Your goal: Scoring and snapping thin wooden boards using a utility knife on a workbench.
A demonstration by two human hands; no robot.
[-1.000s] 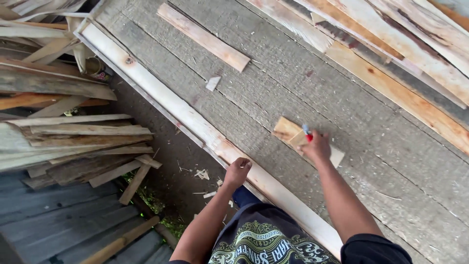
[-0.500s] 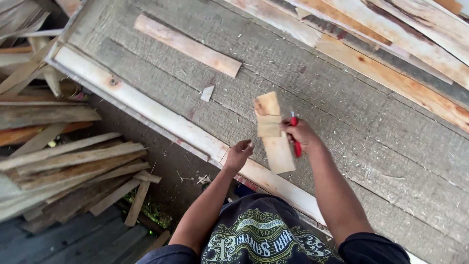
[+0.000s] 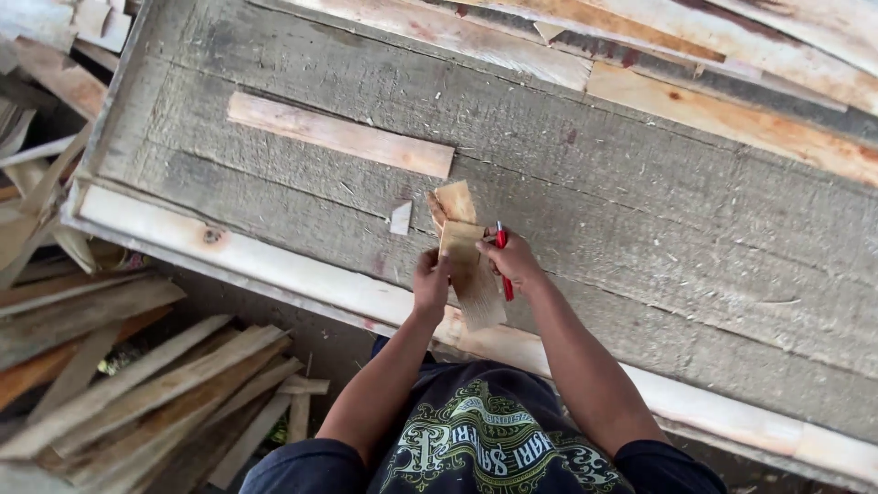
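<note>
Wearer: a person in a dark printed shirt [image 3: 485,448] stands at the near edge, both bare forearms reaching forward.
Left hand: the left hand [image 3: 431,282] is curled shut around the left edge of a short pale rough-sawn wooden board piece [image 3: 474,274], fingers wrapped over it.
Right hand: the right hand [image 3: 515,261] is closed on the right edge of the same board piece, and it also pinches a slim red pen-shaped marker [image 3: 504,274] whose tip pokes out above the fingers and whose body shows below the palm.
Board piece: held between the two hands above the near side of the surface, tilted, its far end pointing away; a second, smaller tan piece [image 3: 455,202] shows just behind its top end, and I cannot tell whether the two are joined.
Surface: a wide grey weathered plank surface [image 3: 695,238] with a pale wooden rail [image 3: 274,261] along its near edge.
Chip: a small pale wood chip [image 3: 401,218] lies on the surface just left of the held piece.
Slat: a long light wooden slat [image 3: 338,134] lies flat farther back, apart from the hands.
Far stack: long reddish and pale planks [image 3: 732,82] lie across the far side.
Left pile: loose scrap slats [image 3: 155,384] lie heaped below the surface.
</note>
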